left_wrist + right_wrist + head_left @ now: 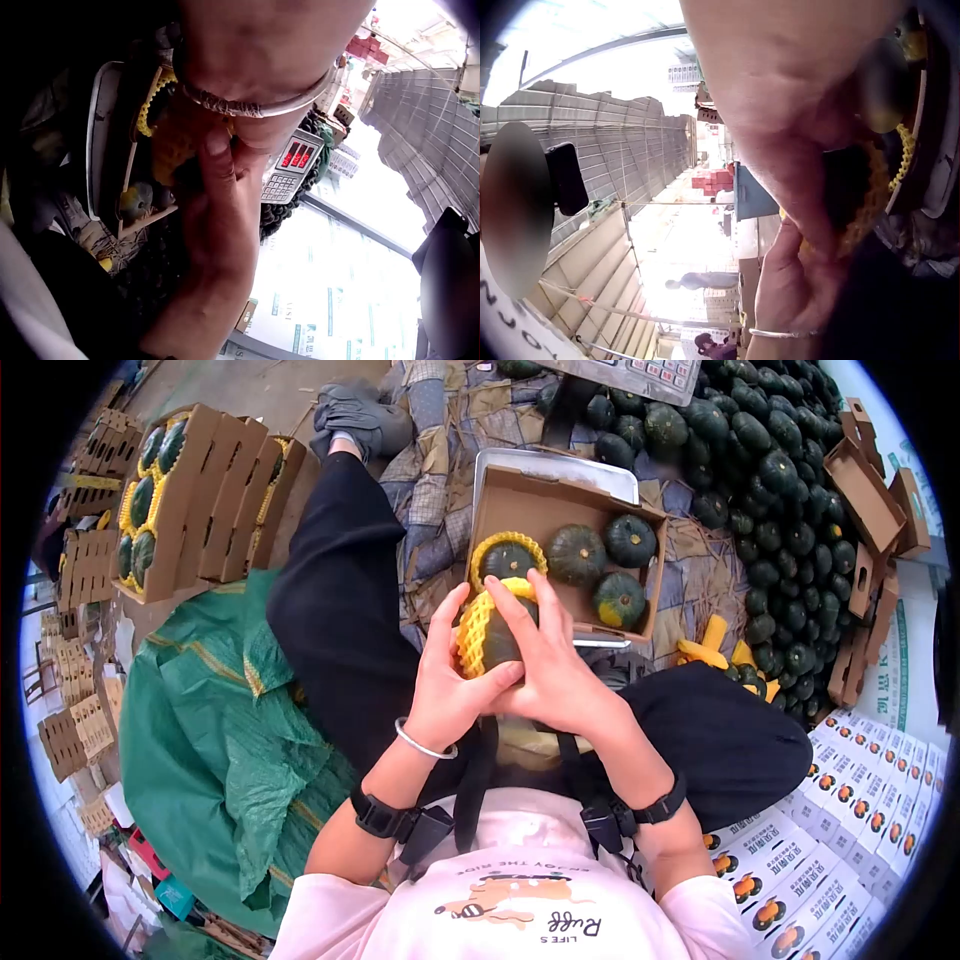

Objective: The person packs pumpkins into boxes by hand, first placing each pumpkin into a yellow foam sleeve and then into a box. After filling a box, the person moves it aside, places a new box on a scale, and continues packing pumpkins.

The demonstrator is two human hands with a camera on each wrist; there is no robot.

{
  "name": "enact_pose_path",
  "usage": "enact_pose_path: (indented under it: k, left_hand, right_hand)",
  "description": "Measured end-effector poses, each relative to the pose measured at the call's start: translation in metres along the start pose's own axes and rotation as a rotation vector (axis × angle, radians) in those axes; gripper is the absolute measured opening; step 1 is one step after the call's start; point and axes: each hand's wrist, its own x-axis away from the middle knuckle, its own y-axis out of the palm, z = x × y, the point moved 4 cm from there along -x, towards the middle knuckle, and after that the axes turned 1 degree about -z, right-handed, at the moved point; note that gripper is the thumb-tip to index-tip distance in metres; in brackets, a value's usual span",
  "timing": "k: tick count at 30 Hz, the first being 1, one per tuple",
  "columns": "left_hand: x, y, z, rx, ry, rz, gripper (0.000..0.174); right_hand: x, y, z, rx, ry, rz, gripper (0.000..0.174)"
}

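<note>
Nearest, a pale pink printed shirt point(540, 860) and black trousers point(345, 590). Just beyond, a round dark-green squash point(503, 637), partly covered by a yellow foam-net sleeve point(473, 638), lies between both hands over the lap side of the carton. Left hand point(455, 685): partly open, fingers curved round the netted side, gripping it. Right hand point(552, 672): partly open, fingers spread and bent over the top and other side, also gripping. Contact between held squash and carton: cannot tell. Next, an open brown cardboard carton point(530, 500) holds one squash in a yellow net point(508, 560) and three bare dark-green squashes point(577, 554), one patched yellow. Carton rests on a silver metal tray point(612, 478). Loose yellow foam nets point(705, 648) lie to its right; a crumpled green tarpaulin point(220, 760) lies to the left. Farther, a grey keypad unit point(650, 372) with red digits, unreadable in the left wrist view; a large heap of dark-green squashes point(775, 470) at right; upright brown cartons of netted squashes point(185, 520) at far left
</note>
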Motion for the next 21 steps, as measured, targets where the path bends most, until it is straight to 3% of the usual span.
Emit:
enact_pose_path:
  k: [2,5,6,7,8,9,10,11,17,19,21]
  left_hand:
    - [-0.015,-0.01,-0.015,-0.174,0.056,-0.001,0.095]
    - [-0.049,-0.018,-0.008,0.115,-0.232,0.04,0.09]
    - [-0.071,-0.032,-0.026,-0.025,-0.096,0.064,0.089]
    - [-0.097,-0.052,-0.059,-0.541,-0.004,0.205,0.083]
    - [-0.11,-0.046,-0.056,-0.948,-0.008,0.268,0.069]
    - [-0.12,-0.039,-0.063,-1.049,-0.17,0.267,0.046]
    - [-0.132,-0.038,-0.079,-1.136,-0.298,0.261,0.028]
    - [-0.144,-0.045,-0.091,-1.29,-0.281,0.299,0.017]
    - [-0.132,-0.046,-0.088,-1.203,-0.166,0.393,0.009]
    - [-0.135,-0.044,-0.083,-1.136,-0.208,0.336,0.015]
    - [-0.123,-0.039,-0.048,-1.008,0.201,0.447,0.02]
  right_hand:
    - [-0.012,0.003,0.009,0.111,-0.034,0.06,0.088]
    - [-0.054,0.0,0.045,0.071,-0.06,0.17,0.072]
    - [-0.078,-0.004,0.066,-0.037,-0.035,0.245,0.073]
    - [-0.1,-0.013,0.077,-0.088,0.086,0.29,0.075]
    - [-0.121,-0.016,0.082,0.068,0.085,0.428,0.075]
    - [-0.141,-0.014,0.085,0.347,-0.022,0.575,0.076]
    - [-0.155,-0.007,0.09,0.521,-0.101,0.578,0.077]
    - [-0.167,-0.001,0.095,0.686,-0.191,0.583,0.078]
    - [-0.182,0.022,0.124,0.689,0.056,-0.208,0.079]
    - [-0.179,0.025,0.128,0.726,0.022,-0.138,0.08]
    - [-0.16,0.032,0.126,0.828,0.047,-0.058,0.079]
